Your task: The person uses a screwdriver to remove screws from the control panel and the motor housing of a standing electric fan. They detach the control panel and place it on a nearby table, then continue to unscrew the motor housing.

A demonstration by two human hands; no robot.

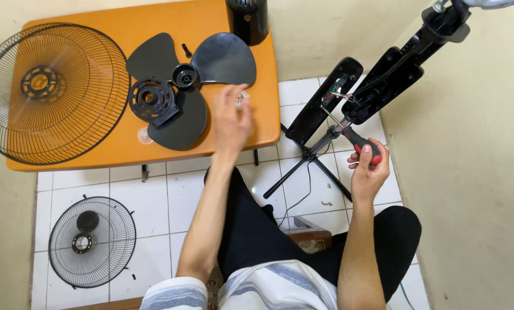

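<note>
Head view of a dismantled pedestal fan. The right hand point(367, 172) is closed around the red-and-black handle of one screwdriver point(349, 135), whose long axis runs from the hand at near right up and leftward to its tip at the opened fan housing point(383, 80). The housing lies just beyond the right hand, on the far right, and shows loose coloured wires; its two black shell halves stand slightly apart.

The left hand point(231, 123) hovers over the right edge of the orange tabletop point(153, 17), fingers loosely curled around a small shiny part point(241, 99), probably a screw; whether it is pinched or only cupped cannot be told. The right hand is plainly the nearer to the housing; the left is well apart from it.

Counts: one three-bladed propeller point(191, 86), one black hub ring point(150, 99) beside it, two wire guards, one on the tabletop point(53, 92) at far left and one on the tiled floor point(91, 241) at near left, and one black motor casing point(248, 20) at the far edge.
</note>
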